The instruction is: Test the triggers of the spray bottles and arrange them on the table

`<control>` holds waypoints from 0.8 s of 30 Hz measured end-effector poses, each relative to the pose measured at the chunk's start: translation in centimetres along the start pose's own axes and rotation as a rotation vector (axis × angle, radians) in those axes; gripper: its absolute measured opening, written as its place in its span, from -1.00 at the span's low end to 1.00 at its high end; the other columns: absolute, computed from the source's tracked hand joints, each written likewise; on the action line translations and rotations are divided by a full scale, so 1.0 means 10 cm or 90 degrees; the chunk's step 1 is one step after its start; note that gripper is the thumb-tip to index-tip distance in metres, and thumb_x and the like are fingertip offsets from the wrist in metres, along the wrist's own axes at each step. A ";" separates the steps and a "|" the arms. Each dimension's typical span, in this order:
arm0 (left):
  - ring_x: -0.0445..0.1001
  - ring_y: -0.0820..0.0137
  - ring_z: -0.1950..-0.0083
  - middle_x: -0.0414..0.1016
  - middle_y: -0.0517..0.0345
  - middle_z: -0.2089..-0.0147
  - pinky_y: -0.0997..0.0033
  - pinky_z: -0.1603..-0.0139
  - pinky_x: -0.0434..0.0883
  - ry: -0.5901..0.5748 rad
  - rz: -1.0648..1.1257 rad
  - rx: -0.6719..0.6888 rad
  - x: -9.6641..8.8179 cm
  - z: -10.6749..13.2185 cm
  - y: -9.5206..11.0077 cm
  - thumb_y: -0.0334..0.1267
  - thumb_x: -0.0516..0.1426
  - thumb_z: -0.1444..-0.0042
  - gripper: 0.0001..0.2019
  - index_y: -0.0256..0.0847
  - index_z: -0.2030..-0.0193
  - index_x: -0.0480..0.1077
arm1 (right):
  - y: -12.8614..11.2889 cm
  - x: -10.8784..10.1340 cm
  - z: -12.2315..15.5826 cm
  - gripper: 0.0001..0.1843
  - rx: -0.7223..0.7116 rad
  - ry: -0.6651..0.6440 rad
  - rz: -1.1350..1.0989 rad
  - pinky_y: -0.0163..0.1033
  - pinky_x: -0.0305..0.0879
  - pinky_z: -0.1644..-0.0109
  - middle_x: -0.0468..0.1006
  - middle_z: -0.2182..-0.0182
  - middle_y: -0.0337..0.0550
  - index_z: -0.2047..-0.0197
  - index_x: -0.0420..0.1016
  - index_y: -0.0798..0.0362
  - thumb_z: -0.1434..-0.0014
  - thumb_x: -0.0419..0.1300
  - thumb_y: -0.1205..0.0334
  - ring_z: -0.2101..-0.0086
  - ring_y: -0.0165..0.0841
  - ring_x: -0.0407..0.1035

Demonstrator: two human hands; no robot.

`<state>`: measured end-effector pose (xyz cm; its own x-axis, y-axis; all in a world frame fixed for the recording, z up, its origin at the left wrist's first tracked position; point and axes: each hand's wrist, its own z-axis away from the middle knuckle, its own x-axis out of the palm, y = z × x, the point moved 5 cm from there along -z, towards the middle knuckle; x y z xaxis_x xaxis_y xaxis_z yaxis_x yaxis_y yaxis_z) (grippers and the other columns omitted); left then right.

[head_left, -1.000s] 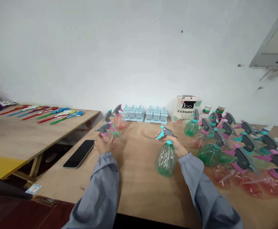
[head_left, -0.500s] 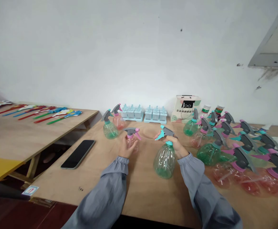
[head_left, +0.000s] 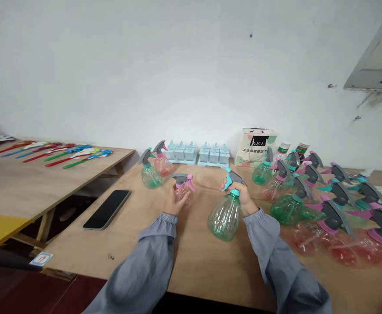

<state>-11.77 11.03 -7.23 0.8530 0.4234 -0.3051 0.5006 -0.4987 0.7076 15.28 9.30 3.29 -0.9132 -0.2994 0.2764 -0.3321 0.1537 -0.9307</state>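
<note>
My left hand is closed around the body of a pink spray bottle, whose grey and pink head points right. In my right hand is a green spray bottle, gripped at the neck and tilted, its base swung to the left. Its turquoise trigger faces left. Behind my left hand stand another green spray bottle and another pink spray bottle. To the right of my right hand, several more spray bottles, green and pink, crowd together.
A phone lies at the left on the wooden table. Along the wall stand light blue popsicle moulds and a printed paper bag. Flower-headed sticks lie on the neighbouring table at the left.
The green spray bottle in my right hand has tilted, its head moving right and up, its base slightly left. My left hand stays about where it was, still holding the pink bottle.
</note>
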 end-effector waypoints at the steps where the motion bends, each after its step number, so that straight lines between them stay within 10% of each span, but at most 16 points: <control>1: 0.57 0.09 -0.14 0.54 -0.09 -0.08 0.01 -0.22 0.49 0.001 0.001 -0.003 0.00 0.00 0.00 0.11 0.31 -0.09 -0.37 -0.16 -0.20 0.29 | 0.01 -0.02 -0.01 -0.82 -0.004 0.005 -0.006 -0.17 0.36 0.31 0.65 0.43 -0.11 0.52 0.47 -0.03 0.33 0.17 0.20 0.25 -0.13 0.54; 24: 0.56 0.08 -0.12 0.55 -0.05 -0.04 -0.02 -0.24 0.45 0.032 0.034 -0.031 0.03 0.02 0.06 0.13 0.31 -0.06 -0.39 -0.14 -0.15 0.31 | -0.05 -0.02 0.01 -0.80 -0.058 0.007 0.088 -0.10 0.39 0.03 0.62 0.41 -0.16 0.42 0.53 -0.04 0.20 0.19 0.14 0.26 -0.20 0.50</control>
<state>-11.21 10.69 -7.04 0.8696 0.4345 -0.2345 0.4452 -0.4847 0.7529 15.64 9.15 3.70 -0.9543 -0.2586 0.1498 -0.2220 0.2780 -0.9346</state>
